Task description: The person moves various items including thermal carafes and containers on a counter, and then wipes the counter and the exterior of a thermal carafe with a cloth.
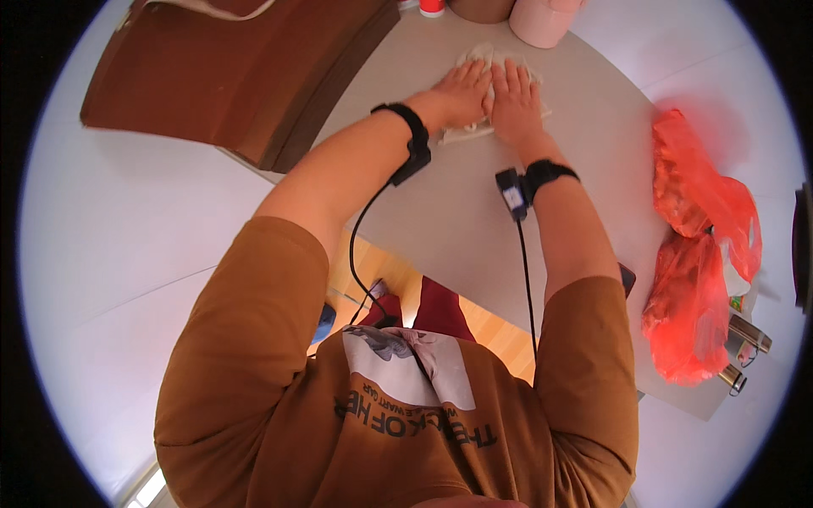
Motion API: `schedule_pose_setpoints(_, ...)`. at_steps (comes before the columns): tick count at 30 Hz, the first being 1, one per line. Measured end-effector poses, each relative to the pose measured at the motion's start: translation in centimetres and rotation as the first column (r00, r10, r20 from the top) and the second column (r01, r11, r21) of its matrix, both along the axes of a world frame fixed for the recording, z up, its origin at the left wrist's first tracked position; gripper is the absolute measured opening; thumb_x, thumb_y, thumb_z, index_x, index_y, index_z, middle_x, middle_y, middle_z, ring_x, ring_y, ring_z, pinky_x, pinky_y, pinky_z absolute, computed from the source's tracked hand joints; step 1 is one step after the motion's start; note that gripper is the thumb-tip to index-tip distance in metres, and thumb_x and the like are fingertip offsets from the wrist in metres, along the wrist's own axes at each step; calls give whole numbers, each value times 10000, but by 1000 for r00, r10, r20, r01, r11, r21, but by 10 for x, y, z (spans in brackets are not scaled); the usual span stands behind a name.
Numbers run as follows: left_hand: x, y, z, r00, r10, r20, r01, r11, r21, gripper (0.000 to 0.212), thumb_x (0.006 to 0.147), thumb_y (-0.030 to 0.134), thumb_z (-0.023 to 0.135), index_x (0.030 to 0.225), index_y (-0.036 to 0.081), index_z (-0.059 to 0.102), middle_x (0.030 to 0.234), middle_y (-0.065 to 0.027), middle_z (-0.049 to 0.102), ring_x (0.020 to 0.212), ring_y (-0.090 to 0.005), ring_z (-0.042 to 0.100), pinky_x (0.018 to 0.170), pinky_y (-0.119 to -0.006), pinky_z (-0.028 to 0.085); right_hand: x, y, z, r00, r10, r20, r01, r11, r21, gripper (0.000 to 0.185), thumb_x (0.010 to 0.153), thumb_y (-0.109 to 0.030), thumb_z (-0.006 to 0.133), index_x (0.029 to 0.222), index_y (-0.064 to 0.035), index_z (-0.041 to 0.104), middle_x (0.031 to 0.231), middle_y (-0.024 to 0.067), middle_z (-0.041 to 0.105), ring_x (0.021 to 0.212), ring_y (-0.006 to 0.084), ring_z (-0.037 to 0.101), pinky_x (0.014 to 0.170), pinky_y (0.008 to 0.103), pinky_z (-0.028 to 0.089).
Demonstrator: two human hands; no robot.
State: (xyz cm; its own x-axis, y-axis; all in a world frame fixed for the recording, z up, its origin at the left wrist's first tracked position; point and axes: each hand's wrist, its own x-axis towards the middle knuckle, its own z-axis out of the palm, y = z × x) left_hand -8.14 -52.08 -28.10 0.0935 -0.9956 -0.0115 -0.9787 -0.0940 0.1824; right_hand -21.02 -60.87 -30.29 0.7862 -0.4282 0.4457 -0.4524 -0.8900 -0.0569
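Note:
Both of my hands press side by side on a crumpled off-white cloth (477, 56) that lies on a grey tabletop (438, 222). My left hand (462, 95) rests palm down on the cloth's left part, fingers pointing to the far side. Close against it, my right hand (516, 105) lies flat over the right part, fingers slightly spread. Edges of the cloth show beyond the fingertips and below the palms; the rest is hidden under the hands. Each wrist wears a black strap with a small cabled box.
A large brown box (190, 82) stands at the upper left. At the far edge are a pink container (543, 22), a brown container (481, 7) and a red-and-white item (432, 6). Red plastic bags (689, 305) and a metal flask (749, 333) lie at the right; a dark phone-like object (627, 279) is near my right elbow.

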Motion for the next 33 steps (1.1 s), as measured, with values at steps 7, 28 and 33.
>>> schedule_pose_setpoints(7,9,13,-3,995,98,-8,-98,989,-113,620,949,339,352,1460,23,197,1510,-243,165,1403,-365,174,1142,-410,171,16,1,3,998,66,16,-66,997,27,575,896,-384,478,1402,-129,379,1476,131,317,1360,330,280,1101,475,211)
schedule_pose_setpoints(28,-3,-26,51,871,-475,-123,463,879,-111,687,858,276,526,1427,2,256,1494,-243,214,1402,-370,182,1131,-463,188,-46,28,53,934,-334,-124,355,903,242,641,856,-286,555,1403,-36,333,1476,232,255,1347,422,264,1068,544,252)
schedule_pose_setpoints(33,6,-24,67,802,-564,-196,566,823,-52,694,839,227,558,1422,-4,260,1495,-241,210,1407,-376,161,1136,-463,175,-42,53,72,891,-423,-166,453,845,282,662,853,-253,567,1410,-19,297,1475,238,246,1351,428,248,1081,532,244)
